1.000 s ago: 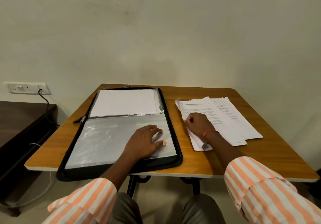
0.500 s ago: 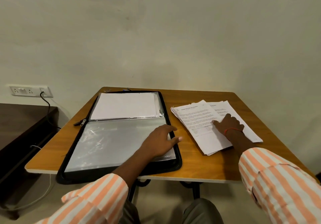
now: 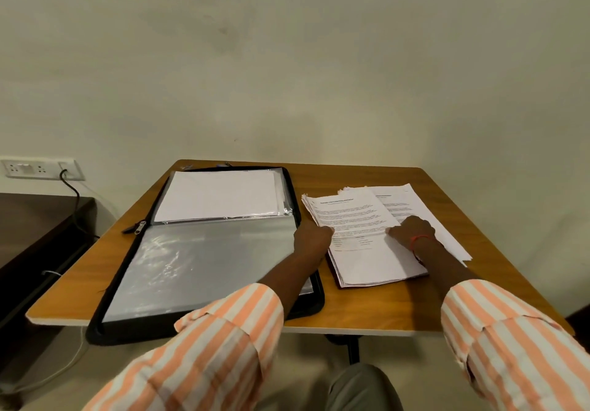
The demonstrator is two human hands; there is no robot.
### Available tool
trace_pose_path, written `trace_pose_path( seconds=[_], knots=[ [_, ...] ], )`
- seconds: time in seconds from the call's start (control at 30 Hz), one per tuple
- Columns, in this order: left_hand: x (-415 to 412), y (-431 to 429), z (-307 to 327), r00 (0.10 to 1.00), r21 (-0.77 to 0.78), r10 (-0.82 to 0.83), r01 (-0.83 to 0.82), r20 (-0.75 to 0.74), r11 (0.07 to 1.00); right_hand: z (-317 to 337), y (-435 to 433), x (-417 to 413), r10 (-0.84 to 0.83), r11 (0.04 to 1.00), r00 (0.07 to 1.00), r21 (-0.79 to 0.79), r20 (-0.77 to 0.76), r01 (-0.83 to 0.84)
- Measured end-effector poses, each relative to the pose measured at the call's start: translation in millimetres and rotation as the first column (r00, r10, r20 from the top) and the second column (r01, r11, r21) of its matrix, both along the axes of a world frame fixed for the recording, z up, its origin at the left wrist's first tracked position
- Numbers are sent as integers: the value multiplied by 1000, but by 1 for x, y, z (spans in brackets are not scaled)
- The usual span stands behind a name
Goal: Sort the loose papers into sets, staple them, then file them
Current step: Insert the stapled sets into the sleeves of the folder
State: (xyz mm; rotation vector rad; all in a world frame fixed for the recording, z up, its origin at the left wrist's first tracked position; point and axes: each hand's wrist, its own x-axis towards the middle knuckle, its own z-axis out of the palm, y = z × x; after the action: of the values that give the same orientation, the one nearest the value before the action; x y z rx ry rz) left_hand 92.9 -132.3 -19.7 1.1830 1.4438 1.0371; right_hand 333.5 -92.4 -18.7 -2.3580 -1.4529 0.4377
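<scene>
On the wooden surface (image 3: 367, 308), right of the open zip folder (image 3: 204, 267), the paper stack (image 3: 354, 216) is met at its left edge by the left grip (image 3: 314, 240), fingers bent; a pinch cannot be confirmed. The right grip (image 3: 413, 230) is laid on top of it, fingers loosely bent, nothing enclosed.

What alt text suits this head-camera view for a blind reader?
A person's left hand and right hand touch a stack of printed papers on a wooden table. Beside it lies an open black zip folder with clear sleeves.
</scene>
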Motion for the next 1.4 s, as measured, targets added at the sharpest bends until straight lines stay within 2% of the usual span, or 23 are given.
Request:
trace_pose_path(
  seconds=[0.1, 0.17, 0.23, 0.33, 0.43, 0.53, 0.63, 0.8, 0.87, 0.97, 1.1, 1.23, 1.33, 1.4],
  knots=[
    [-1, 4, -2, 998, -34, 8, -6, 60, 999, 10, -7, -4, 28, 998, 996, 67, -80, -23],
    [0, 2, -2, 995, 30, 2, -5, 97, 1000, 16, -11, -6, 31, 992, 989, 126, -147, -13],
    [-1, -1, 5, 990, 111, 22, -37, 140, 993, 23, -18, -9, 58, 971, 951, 240, -302, 17],
    [-10, -1, 25, 976, 247, 48, -101, 214, 964, 28, -24, -12, 253, 885, 789, 463, -559, 44],
    [-27, -1, 50, 967, 370, 57, -149, 248, 917, 33, -27, -27, 442, 809, 564, 581, -698, 85],
    [-46, 4, 66, 969, 472, 62, -172, 239, 865, 46, -32, -56, 560, 765, 394, 638, -729, 93],
    [-66, 8, 67, 984, 533, 101, -164, 146, 830, 51, -35, -85, 599, 751, 319, 653, -735, 95],
    [-92, -2, 36, 995, 468, 100, -101, 26, 878, 32, -43, -111, 579, 791, 353, 611, -735, -26],
    [-94, -6, 30, 996, 461, 74, -86, 45, 883, 28, -45, -115, 584, 785, 384, 618, -715, -43],
    [-96, -7, 31, 992, 475, 102, -123, 69, 871, 32, -45, -118, 586, 781, 381, 623, -715, -32],
    [-105, -7, 14, 996, 455, 91, -69, -26, 888, 27, -47, -122, 565, 804, 423, 588, -708, -89],
    [-112, -1, 29, 997, 482, 70, -48, -28, 875, 39, -44, -117, 571, 804, 394, 588, -720, -89],
    [-128, 13, 48, 990, 471, 89, -26, -112, 882, 55, -43, -109, 560, 817, 392, 564, -730, -116],
    [-144, 18, 57, 991, 422, 9, 50, -137, 905, 64, -42, -106, 542, 832, 353, 545, -763, -101]
  ],
)
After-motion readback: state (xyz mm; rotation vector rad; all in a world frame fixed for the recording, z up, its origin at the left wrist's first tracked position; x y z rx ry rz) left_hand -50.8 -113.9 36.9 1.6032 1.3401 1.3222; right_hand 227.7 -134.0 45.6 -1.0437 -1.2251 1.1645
